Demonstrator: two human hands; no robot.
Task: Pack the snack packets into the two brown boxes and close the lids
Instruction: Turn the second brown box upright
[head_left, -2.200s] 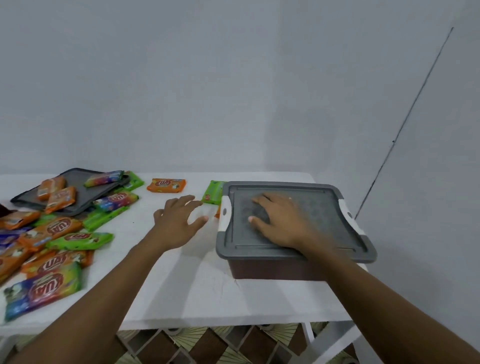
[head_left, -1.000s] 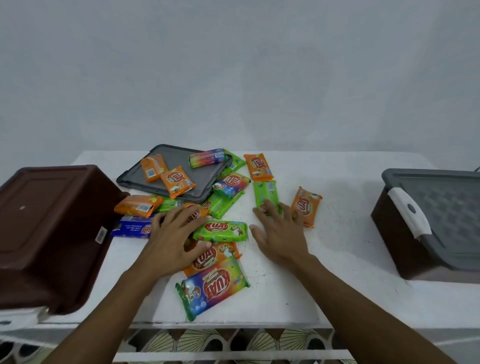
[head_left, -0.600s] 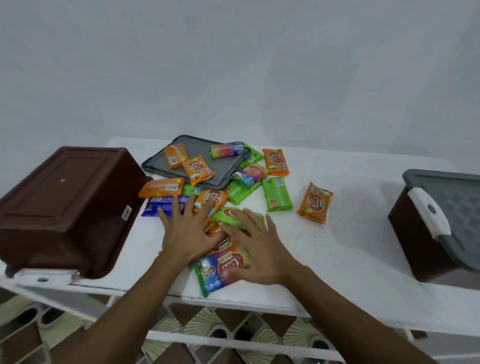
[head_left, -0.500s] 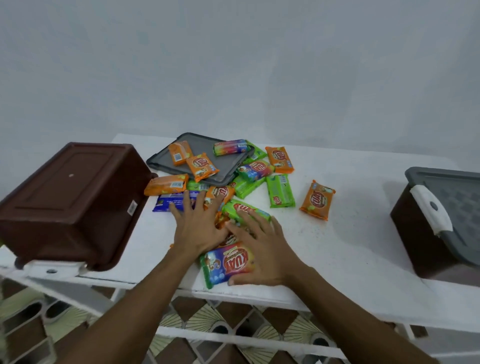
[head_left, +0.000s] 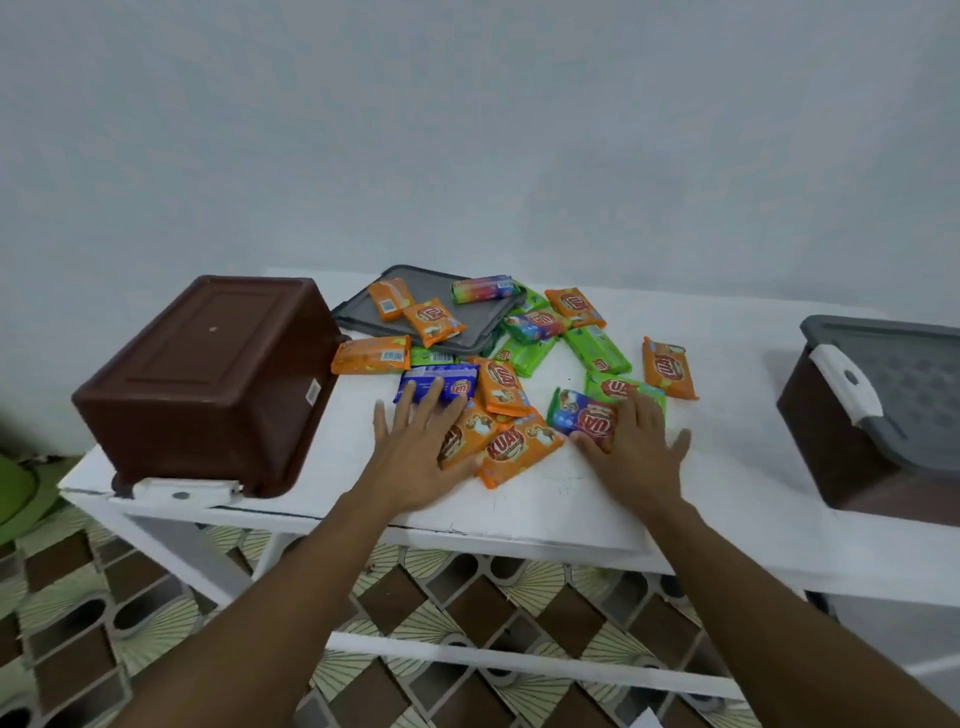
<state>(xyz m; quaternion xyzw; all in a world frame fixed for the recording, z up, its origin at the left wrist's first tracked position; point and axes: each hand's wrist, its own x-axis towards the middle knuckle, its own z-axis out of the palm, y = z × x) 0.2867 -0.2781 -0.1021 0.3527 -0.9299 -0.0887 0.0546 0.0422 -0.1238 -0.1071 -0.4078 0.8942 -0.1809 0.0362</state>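
Observation:
Several orange, green and blue snack packets (head_left: 511, 449) lie scattered in the middle of the white table (head_left: 727, 467). My left hand (head_left: 415, 452) lies flat with spread fingers on a blue packet (head_left: 457, 376) and an orange one. My right hand (head_left: 634, 449) lies flat on a multicoloured packet (head_left: 582, 415) and a green packet (head_left: 615, 387). An upside-down brown box (head_left: 208, 379) sits at the left table edge. A second brown box (head_left: 831, 441) with its grey lid (head_left: 914, 384) on stands at the right. A loose grey lid (head_left: 467, 322) at the back carries a few packets.
The white wall rises right behind the table. The upside-down box overhangs the table's left front corner, its white latch (head_left: 182, 488) at the edge. Patterned floor tiles (head_left: 415, 597) show under the table frame. A green object (head_left: 15, 493) lies at far left.
My view swung from the closed right box to the packet pile. Both hands came onto the packets, then spread apart, and the multicoloured packet shifted right under my right hand.

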